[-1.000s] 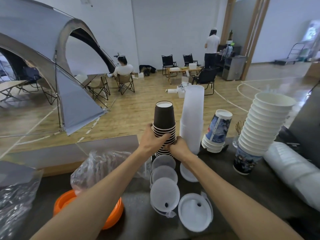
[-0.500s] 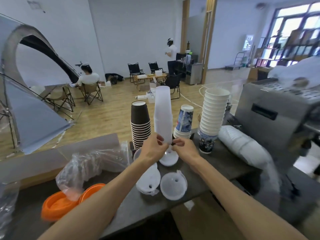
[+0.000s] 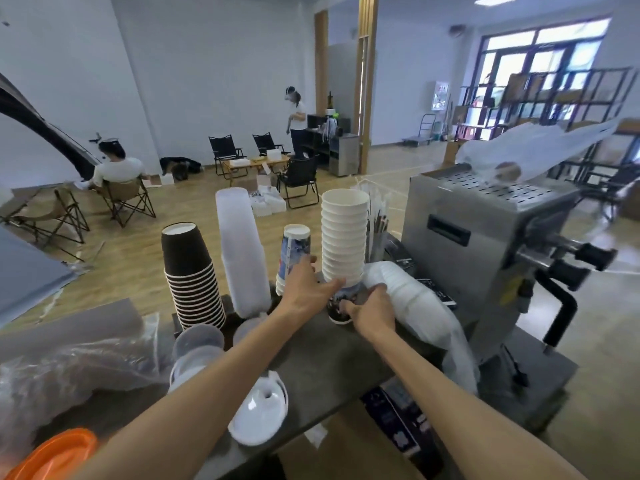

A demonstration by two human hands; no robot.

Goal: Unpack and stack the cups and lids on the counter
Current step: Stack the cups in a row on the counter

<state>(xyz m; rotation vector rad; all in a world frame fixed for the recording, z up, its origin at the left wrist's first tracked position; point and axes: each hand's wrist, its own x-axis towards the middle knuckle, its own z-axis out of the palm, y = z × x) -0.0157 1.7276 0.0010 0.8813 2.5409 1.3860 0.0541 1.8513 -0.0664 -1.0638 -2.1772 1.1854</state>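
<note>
1. Left hand (image 3: 304, 292), fingers spread, touches the white cup stack (image 3: 343, 237); right hand (image 3: 372, 311) curls round its printed base cup (image 3: 337, 311) on the desk (image 3: 322, 358).
2. Risk: an uneven grip could topple this tall stack onto the neighbouring blue cups (image 3: 294, 254).

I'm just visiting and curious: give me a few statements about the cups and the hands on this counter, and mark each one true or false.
1. Both hands, the left hand and the right hand, are at the foot of the white cup stack. True.
2. The brown cup stack stands rim up. False: its cups are upside down, bases up.
3. The white cup stack is the rightmost upright stack on the counter. True.
4. A bagged sleeve of white cups lies on its side to the right of the hands. True.
5. The orange lid sits on top of the steel machine. False: it lies at the counter's near left corner.
</note>
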